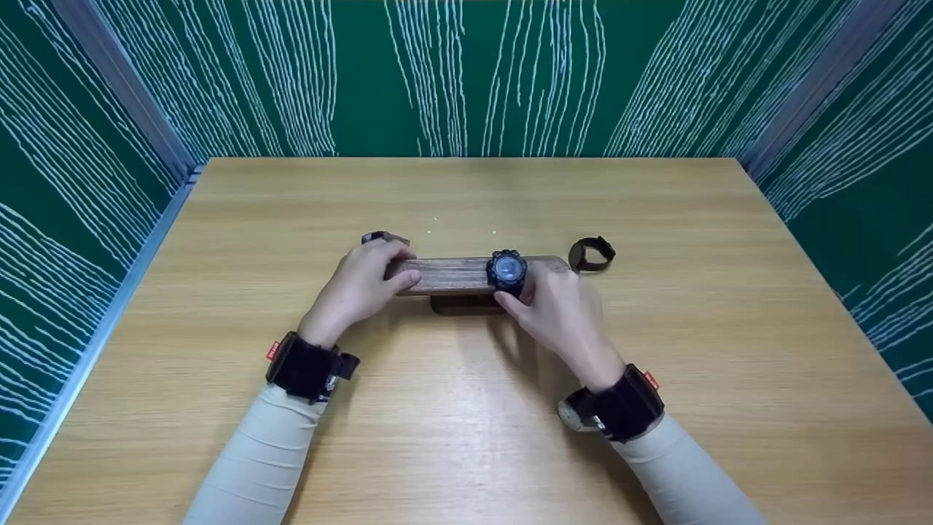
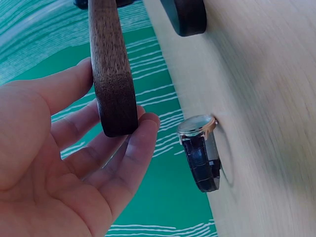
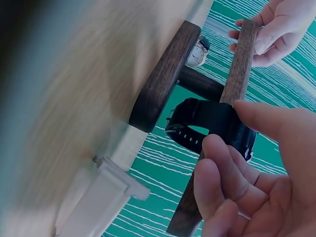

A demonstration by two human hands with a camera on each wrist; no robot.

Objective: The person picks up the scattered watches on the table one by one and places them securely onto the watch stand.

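A dark wooden T-bar watch stand (image 1: 452, 275) stands mid-table on its own base (image 3: 163, 81). At the bar's left end my left hand (image 1: 364, 281) holds it, thumb on the near side and fingers behind, as the left wrist view also shows. A chunky black wristwatch (image 1: 506, 270) sits on the right half of the bar, its round face turned up. Its black strap (image 3: 197, 116) loops below the bar, with the buckle at the lower end. My right hand (image 1: 561, 310) grips this watch between thumb and fingers; its fingertips lie along the strap in the right wrist view.
Right of the stand, a dark watch (image 1: 594, 254) lies on the wooden table (image 1: 466, 408). A gold-rimmed watch with a black leather strap (image 2: 200, 153) rests behind my left hand. Green walls with white streaks (image 1: 364, 80) border the table's back and sides.
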